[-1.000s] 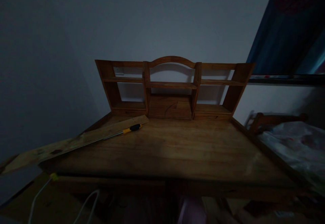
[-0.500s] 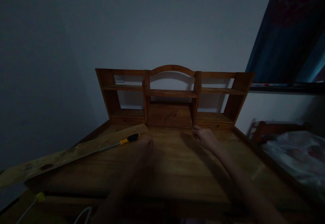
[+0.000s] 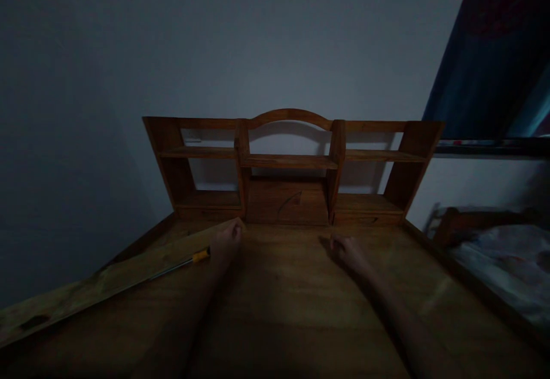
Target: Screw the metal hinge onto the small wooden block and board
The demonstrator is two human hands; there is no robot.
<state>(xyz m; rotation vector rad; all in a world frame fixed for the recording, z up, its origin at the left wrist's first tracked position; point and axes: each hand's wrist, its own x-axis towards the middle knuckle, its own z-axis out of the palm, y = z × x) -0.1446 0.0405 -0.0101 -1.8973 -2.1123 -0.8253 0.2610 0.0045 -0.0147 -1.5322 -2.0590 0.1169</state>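
Observation:
In dim light a screwdriver [image 3: 195, 256] with a yellow and black handle lies on a long wooden plank [image 3: 120, 279] at the left of a wooden desk [image 3: 301, 310]. My left hand [image 3: 226, 241] lies over the black end of the handle with its fingers curled round it. My right hand [image 3: 347, 251] rests on the desk top with curled fingers, and I see nothing in it. It is just in front of the base of the desk's shelf unit [image 3: 287, 161]. Both forearms stretch across the desk.
The shelf unit stands against a pale wall at the back of the desk and has an arched top and open compartments. The plank sticks out past the desk's left edge. A bed with light bedding [image 3: 507, 259] lies on the right, under a dark curtain [image 3: 494, 52].
Both hands have come into view from below. The left hand has reached the screwdriver's handle and the right hand has settled on the desk. The view has moved closer to the desk.

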